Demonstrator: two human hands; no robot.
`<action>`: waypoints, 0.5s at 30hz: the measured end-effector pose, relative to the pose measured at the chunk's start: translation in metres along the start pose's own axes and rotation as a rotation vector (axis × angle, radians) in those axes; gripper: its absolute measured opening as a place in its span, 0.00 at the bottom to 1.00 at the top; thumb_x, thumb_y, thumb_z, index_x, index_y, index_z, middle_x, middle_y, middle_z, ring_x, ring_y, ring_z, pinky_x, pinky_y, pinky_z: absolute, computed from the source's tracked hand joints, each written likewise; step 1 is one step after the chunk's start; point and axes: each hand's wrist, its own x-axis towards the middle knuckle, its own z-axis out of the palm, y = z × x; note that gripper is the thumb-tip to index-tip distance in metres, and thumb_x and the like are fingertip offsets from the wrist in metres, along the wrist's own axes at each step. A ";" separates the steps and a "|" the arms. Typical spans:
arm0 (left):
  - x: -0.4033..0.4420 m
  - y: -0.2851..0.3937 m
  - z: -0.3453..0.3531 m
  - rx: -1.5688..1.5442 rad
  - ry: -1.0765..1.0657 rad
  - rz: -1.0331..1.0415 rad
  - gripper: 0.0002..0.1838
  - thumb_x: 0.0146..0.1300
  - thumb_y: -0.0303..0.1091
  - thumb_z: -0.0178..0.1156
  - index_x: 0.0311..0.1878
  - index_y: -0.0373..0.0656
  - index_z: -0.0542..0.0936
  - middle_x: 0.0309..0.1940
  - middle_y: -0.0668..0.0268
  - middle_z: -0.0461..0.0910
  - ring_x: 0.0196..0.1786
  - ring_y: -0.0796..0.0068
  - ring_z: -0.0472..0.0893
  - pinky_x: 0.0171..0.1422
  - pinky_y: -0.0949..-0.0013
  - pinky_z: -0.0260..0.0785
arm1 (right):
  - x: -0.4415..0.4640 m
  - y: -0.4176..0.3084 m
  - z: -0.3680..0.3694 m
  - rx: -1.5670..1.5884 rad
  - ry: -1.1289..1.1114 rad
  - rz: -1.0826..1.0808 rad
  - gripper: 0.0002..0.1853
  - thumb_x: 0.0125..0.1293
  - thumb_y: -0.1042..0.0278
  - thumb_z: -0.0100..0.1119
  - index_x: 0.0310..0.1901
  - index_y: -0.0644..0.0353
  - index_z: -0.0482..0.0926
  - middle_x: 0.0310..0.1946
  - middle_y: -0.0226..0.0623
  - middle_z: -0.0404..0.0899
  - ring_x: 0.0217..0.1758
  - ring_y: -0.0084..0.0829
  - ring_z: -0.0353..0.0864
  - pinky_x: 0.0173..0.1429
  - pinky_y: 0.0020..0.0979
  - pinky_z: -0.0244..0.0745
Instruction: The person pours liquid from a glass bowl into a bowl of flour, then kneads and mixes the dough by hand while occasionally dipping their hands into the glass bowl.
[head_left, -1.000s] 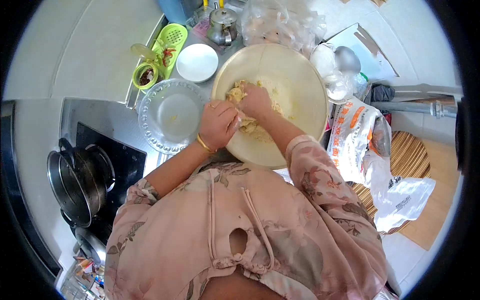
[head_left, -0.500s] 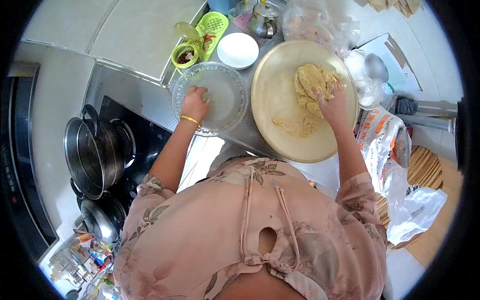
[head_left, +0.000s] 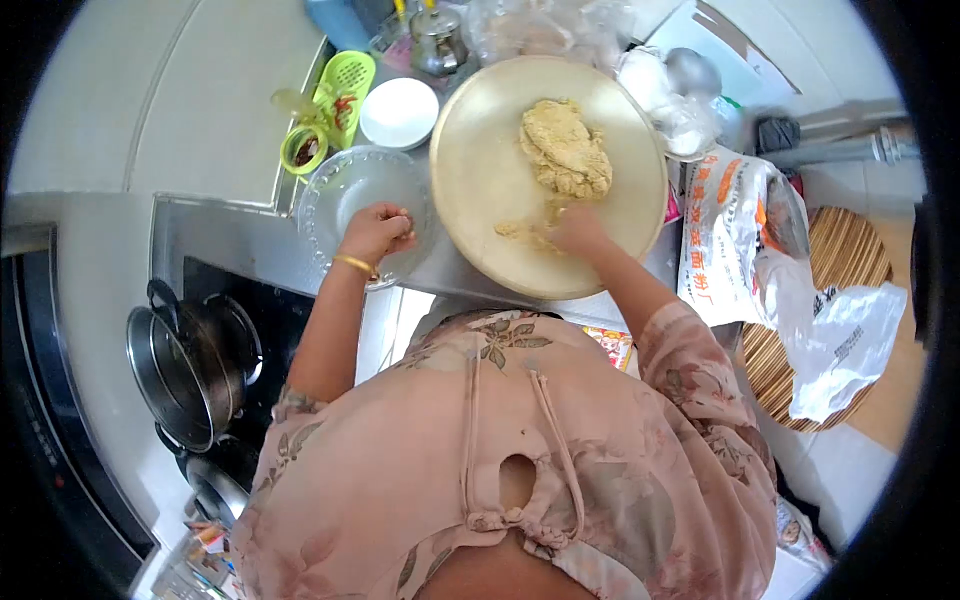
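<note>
A wide cream-coloured basin (head_left: pixel 470 235) holds a rough yellowish lump of dough (head_left: pixel 565 145), with loose dough scraps (head_left: pixel 520 232) below it. My right hand (head_left: pixel 582 232) is down in the basin, its fingers curled in at the scraps and partly smeared. To the left, a clear glass bowl (head_left: pixel 325 225) with a beaded rim stands beside the basin, apparently with water in it. Over this bowl's right half is my left hand (head_left: pixel 380 230), a yellow bangle at its wrist. Its fingers are curled closed, and whatever they hold is hidden.
Behind the glass bowl are a white bowl (head_left: pixel 399 112), an open green-rimmed jar (head_left: pixel 303 150) and a green slotted tray (head_left: pixel 350 85). A metal pot (head_left: pixel 438 40) and plastic bags stand at the back. Left is a dark hob with a pan (head_left: pixel 180 370); right, a printed flour bag (head_left: pixel 730 235).
My right hand has left the dough lump and moved down to the loose scraps. My left hand's fingers have curled in over the glass bowl. The whole view has shifted.
</note>
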 end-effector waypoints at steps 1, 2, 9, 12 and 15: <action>-0.022 0.025 0.025 0.006 -0.012 0.100 0.07 0.54 0.25 0.58 0.35 0.33 0.77 0.29 0.62 0.79 0.33 0.76 0.80 0.33 0.73 0.74 | -0.005 -0.011 0.003 0.130 0.061 -0.028 0.32 0.49 0.42 0.62 0.48 0.62 0.77 0.43 0.52 0.77 0.50 0.46 0.76 0.52 0.38 0.71; -0.036 0.040 0.049 0.004 -0.021 0.200 0.06 0.55 0.25 0.58 0.35 0.32 0.77 0.28 0.63 0.78 0.33 0.79 0.79 0.33 0.75 0.74 | -0.006 -0.027 0.005 0.193 0.074 -0.070 0.28 0.50 0.47 0.62 0.47 0.61 0.78 0.43 0.50 0.78 0.49 0.45 0.76 0.52 0.37 0.71; -0.001 0.023 0.153 1.558 -0.217 0.444 0.17 0.51 0.28 0.57 0.46 0.47 0.80 0.38 0.55 0.80 0.40 0.55 0.79 0.48 0.60 0.70 | 0.026 0.003 -0.010 0.428 -0.094 -0.132 0.19 0.52 0.60 0.59 0.48 0.51 0.79 0.36 0.48 0.80 0.39 0.42 0.80 0.48 0.37 0.74; 0.007 0.018 0.147 1.351 -0.302 0.554 0.15 0.51 0.26 0.56 0.44 0.45 0.80 0.34 0.55 0.80 0.41 0.54 0.79 0.48 0.58 0.69 | -0.004 0.014 -0.047 0.391 -0.194 -0.031 0.26 0.50 0.60 0.60 0.54 0.53 0.75 0.36 0.47 0.81 0.38 0.42 0.80 0.47 0.38 0.74; 0.009 0.017 0.144 1.162 -0.065 0.665 0.14 0.50 0.23 0.55 0.42 0.42 0.79 0.37 0.55 0.78 0.40 0.53 0.78 0.47 0.59 0.69 | -0.001 0.020 0.003 0.005 0.025 -0.384 0.29 0.49 0.62 0.60 0.56 0.57 0.72 0.41 0.48 0.79 0.41 0.44 0.79 0.48 0.39 0.73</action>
